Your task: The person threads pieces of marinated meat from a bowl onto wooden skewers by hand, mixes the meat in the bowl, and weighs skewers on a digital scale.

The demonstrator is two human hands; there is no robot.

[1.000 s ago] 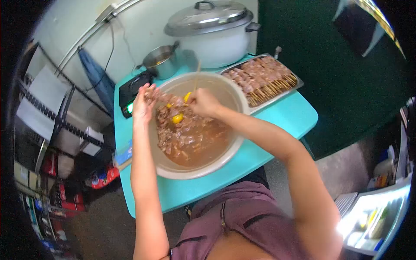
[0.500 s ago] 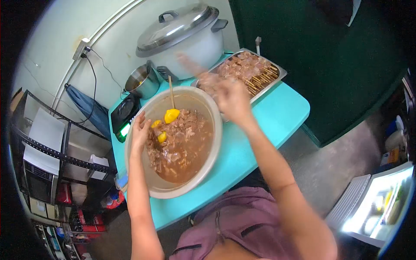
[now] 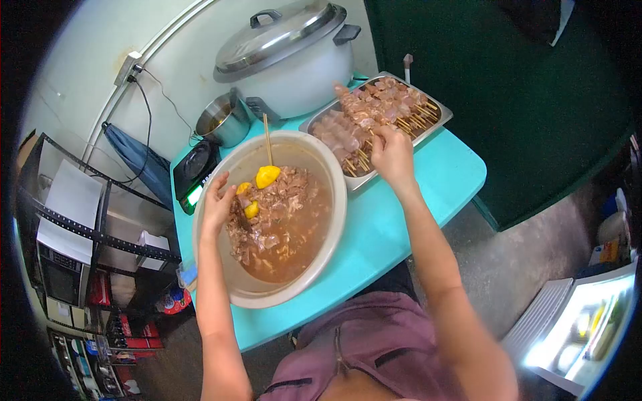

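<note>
My right hand (image 3: 393, 150) is closed round the stick end of a meat skewer (image 3: 354, 107) above the metal tray (image 3: 431, 137). Rows of skewered raw meat lie in that tray, their sticks pointing toward me. My left hand (image 3: 218, 206) rests at the left inner side of a large beige basin (image 3: 336, 207), fingers apart and holding nothing. Wet meat pieces (image 3: 291, 187) sit in brown liquid inside the basin. Among them are yellow citrus-like pieces (image 3: 268, 177), and a thin stick (image 3: 267, 140) stands up behind the largest one.
Behind the basin stand a steel pot (image 3: 234, 127) and a big lidded cooker (image 3: 287, 73). A black scale (image 3: 194, 170) with a lit display is at the turquoise table's (image 3: 374, 234) left edge. Shelving (image 3: 100, 234) stands left; a dark green panel (image 3: 508, 120) is at right.
My right hand has moved right and toward me, bringing the skewer from beside the cooker to over the tray. My left hand stays at the basin.
</note>
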